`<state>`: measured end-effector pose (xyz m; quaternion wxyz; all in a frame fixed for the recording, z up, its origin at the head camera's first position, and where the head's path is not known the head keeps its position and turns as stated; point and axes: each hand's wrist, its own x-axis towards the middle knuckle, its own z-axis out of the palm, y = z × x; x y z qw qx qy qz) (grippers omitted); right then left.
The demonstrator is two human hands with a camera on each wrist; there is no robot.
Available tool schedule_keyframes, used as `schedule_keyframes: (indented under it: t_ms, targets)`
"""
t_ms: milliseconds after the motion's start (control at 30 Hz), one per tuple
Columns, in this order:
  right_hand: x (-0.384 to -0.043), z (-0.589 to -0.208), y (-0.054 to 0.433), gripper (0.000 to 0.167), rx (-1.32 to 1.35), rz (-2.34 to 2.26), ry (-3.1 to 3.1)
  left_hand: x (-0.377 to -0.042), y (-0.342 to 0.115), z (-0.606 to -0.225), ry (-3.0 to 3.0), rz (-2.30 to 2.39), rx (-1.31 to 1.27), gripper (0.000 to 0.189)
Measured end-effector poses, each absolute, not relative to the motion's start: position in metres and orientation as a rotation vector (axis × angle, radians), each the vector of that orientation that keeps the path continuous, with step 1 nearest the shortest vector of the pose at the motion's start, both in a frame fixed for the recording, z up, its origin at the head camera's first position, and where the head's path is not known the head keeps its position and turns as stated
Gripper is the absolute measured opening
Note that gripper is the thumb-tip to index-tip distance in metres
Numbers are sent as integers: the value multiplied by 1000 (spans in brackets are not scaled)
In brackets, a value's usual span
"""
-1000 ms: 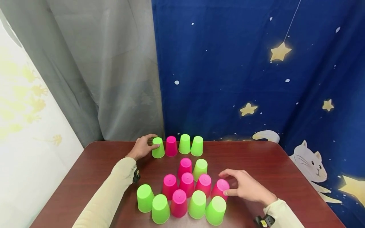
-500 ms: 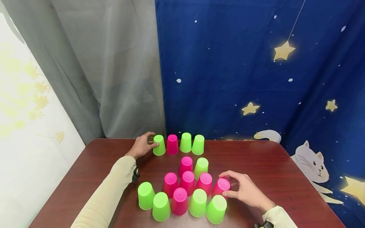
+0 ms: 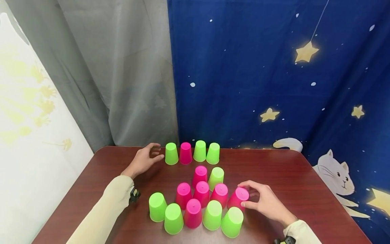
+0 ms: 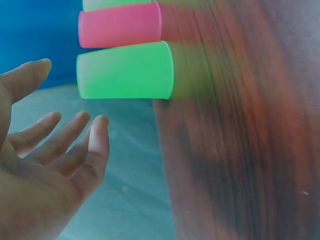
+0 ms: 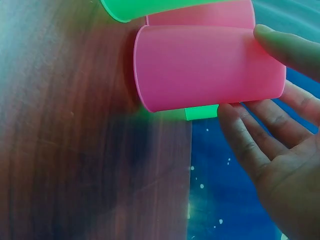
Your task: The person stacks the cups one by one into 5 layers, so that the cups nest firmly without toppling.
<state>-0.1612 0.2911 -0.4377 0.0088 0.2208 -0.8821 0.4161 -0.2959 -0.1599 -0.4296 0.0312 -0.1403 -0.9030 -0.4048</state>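
Note:
My left hand (image 3: 142,162), fingers spread and loosely bent, is just left of the leftmost green cup (image 3: 171,154) in the back row. In the left wrist view a gap separates this hand (image 4: 60,155) from that green cup (image 4: 125,72). My right hand (image 3: 268,203) holds the rightmost pink cup (image 3: 237,198) between thumb and fingers. Seen from the right wrist, the thumb (image 5: 290,47) lies on one side of the pink cup (image 5: 205,70) and fingertips touch the opposite side. All cups stand mouth down.
Beside the left green cup stand a pink cup (image 3: 185,154) and two more green ones. A pink cup (image 3: 199,175) and a green cup (image 3: 216,178) stand mid-table, with several pink and green cups nearer. Curtains (image 3: 213,101) hang behind the brown table (image 3: 268,166).
My left hand has let go of the back-left green cup and drawn back to the left. The pink cup in my right hand has shifted slightly right, away from its neighbour.

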Motion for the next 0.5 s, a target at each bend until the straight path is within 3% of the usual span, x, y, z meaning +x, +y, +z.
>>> schedule_keyframes:
  t_ms: [333,500]
  targets:
    - [-179,-428,291,49,656,1335,-2747,-226,-178,-429,-2761,-1280,-595,28]
    - [-193,-428,292,49,600,1309,-2778,-190,-183,-436,-2779,-1364,-705,25]
